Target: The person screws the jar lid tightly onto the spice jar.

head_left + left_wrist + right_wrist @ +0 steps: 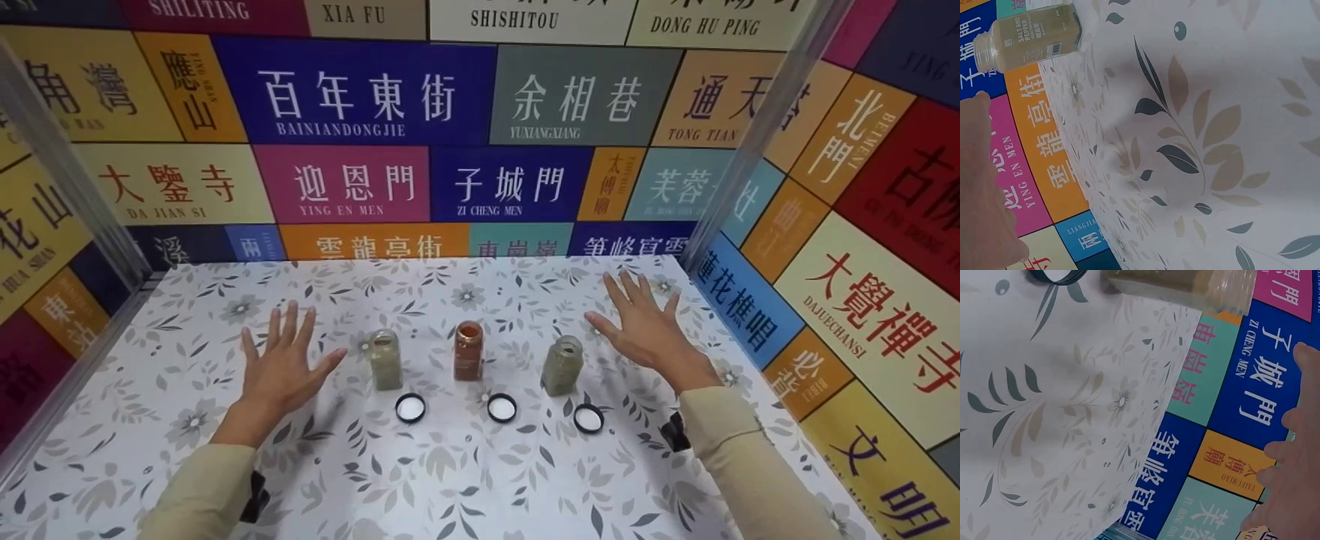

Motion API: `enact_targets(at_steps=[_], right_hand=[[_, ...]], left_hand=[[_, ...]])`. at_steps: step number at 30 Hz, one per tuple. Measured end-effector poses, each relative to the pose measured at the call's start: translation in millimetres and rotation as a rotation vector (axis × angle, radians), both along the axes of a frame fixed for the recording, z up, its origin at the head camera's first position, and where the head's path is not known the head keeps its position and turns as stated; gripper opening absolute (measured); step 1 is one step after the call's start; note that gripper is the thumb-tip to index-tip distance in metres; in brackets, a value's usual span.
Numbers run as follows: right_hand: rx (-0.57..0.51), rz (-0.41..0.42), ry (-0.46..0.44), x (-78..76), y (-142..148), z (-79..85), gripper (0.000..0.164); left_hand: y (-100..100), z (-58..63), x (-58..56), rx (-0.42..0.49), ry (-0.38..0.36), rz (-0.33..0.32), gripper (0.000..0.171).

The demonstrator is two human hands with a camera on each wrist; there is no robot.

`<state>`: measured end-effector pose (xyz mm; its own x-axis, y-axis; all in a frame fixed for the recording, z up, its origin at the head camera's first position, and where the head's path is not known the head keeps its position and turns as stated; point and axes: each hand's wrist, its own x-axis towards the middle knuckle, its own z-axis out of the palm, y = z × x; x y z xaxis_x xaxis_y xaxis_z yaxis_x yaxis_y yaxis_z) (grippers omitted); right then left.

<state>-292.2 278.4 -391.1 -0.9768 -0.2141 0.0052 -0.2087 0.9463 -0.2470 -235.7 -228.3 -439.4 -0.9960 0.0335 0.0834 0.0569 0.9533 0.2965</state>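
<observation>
Three uncapped glass spice jars stand upright in a row on the table. The left jar (386, 364) holds greyish-green powder and reads "salt and pepper" in the left wrist view; the middle jar (469, 356) has reddish-brown contents, and the right jar (562, 369) is greyish green. In front of them lie three black-rimmed lids with white insides: a left lid (410, 408), a middle lid (502, 408) and a right lid (588, 418). My left hand (279, 367), fingers spread, is left of the jars and holds nothing. Right of them, my right hand (643, 326) is likewise spread and holds nothing.
The table (450, 495) has a white cover printed with leaves and flowers. Colourful panels (360, 90) with Chinese place names rise behind it and at both sides. Clear upright posts (757, 127) stand at the back corners.
</observation>
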Motion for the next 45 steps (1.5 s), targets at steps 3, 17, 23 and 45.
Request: enact_targets(at_steps=[3, 17, 23, 45], right_hand=[[-0.009, 0.013, 0.017, 1.0, -3.0, 1.5, 0.087], [-0.132, 0.080, 0.009, 8.0, -26.7, 3.4, 0.083], [-0.156, 0.120, 0.035, 13.8, -40.9, 4.5, 0.082], [-0.351, 0.228, 0.096, 39.9, -97.4, -4.7, 0.080]], left_hand=[[1.2, 0.0, -1.0, -0.003, 0.016, -0.014, 0.090], [11.3, -3.5, 4.0, 0.068, 0.053, -0.110, 0.088], [18.4, -5.2, 6.7, 0.154, 0.017, -0.129, 0.092], [35.3, -18.6, 12.4, 0.617, 0.067, -0.077, 0.095]])
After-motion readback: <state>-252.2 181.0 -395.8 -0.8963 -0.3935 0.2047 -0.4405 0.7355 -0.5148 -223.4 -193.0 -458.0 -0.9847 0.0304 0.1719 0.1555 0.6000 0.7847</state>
